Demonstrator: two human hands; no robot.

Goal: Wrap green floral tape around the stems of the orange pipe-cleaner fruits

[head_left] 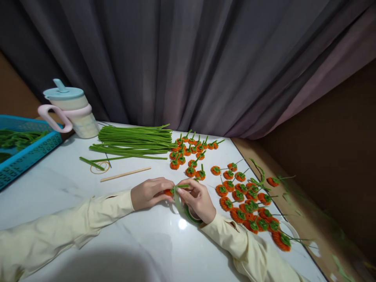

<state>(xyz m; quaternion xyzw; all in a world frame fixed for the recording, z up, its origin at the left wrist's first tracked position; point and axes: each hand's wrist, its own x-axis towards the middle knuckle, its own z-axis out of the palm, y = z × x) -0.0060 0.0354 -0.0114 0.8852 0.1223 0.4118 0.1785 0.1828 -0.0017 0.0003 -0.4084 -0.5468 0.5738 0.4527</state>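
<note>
My left hand (pixel 152 192) is closed around a small orange persimmon-like piece (pixel 168 192), mostly hidden by the fingers. From it a short green stem (pixel 183 186) points right, toward my right hand (pixel 200 199). The right thumb and forefinger pinch a pale green tape (pixel 177 201) at the stem's base. Beneath the right palm shows part of a green tape roll (pixel 193 216). Just beyond the hands stand several orange persimmons with thick green stems (pixel 190 171). To the right lie others with thin wire stems (pixel 237 195).
Green pipe cleaners (pixel 135 139) are bundled at the back. A wooden stick (pixel 125 174) and rubber bands (pixel 100 167) lie at left. Behind them stands a lidded cup (pixel 84 121), beside a blue basket (pixel 32 158) with green pieces. A grey curtain (pixel 164 66) hangs along the table's rear edge.
</note>
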